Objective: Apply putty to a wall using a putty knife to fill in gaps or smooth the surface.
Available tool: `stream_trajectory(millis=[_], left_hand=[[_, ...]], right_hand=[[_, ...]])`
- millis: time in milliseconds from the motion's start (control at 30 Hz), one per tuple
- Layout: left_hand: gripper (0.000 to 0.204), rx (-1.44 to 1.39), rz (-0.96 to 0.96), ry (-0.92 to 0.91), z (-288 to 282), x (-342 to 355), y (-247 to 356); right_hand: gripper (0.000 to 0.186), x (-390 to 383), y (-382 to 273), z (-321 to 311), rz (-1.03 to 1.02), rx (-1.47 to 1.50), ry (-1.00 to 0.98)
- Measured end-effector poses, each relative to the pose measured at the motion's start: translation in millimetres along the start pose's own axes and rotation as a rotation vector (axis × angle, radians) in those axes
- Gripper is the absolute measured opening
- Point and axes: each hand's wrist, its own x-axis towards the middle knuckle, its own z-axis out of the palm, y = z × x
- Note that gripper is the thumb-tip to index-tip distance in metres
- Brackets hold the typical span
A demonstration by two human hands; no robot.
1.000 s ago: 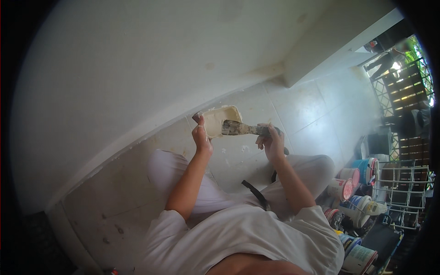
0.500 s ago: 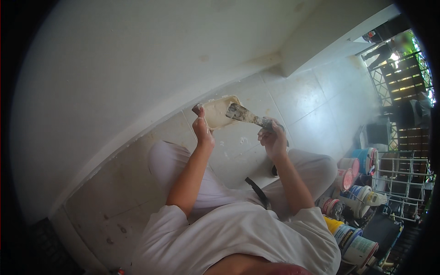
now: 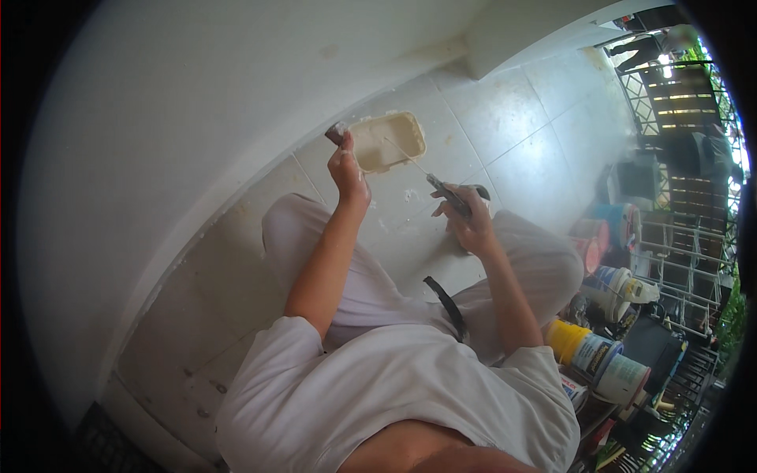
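Observation:
My left hand is closed on the near-left side of a shallow cream plastic tub, with pale paste smeared inside and along its rim. Beside that thumb a dark brown block-like piece sticks out, white residue on it; what it belongs to I cannot tell. In my right hand is a putty knife by its dark handle. Its blade is turned nearly edge-on, a thin line reaching over the tub; whether it touches the paste is unclear.
A white wall rises ahead and to the left, above a tiled floor with white spatters. To the right stand several paint buckets, a white wire rack and a slatted gate. A person is in the far right background.
The putty knife has turned from showing its broad, caked blade to nearly edge-on. My view has shifted, so the buckets and gate sit differently. Both hands keep their hold.

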Motion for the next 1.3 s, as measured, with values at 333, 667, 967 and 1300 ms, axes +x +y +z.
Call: stream_trajectory(millis=[333,667,967,1300], left_hand=[[0.037,0.117,0.080,-0.099,-15.8,13.0,-4.3],[0.036,0.105,0.198,0.023,-27.8,7.6,14.6],[0.037,0.076,0.427,0.107,-30.3,3.4,21.5],[0.033,0.185,0.502,0.090,-40.5,13.2,20.1]], right_hand=[[0.036,-7.3,-31.6,0.6,-0.410,-0.860,-0.197],[0.028,22.2,-51.0,-13.0,-0.405,-0.346,0.076],[0.025,31.9,-3.9,47.2,0.291,0.600,0.335],[0.024,19.8,-31.9,28.7,0.045,0.395,0.409]])
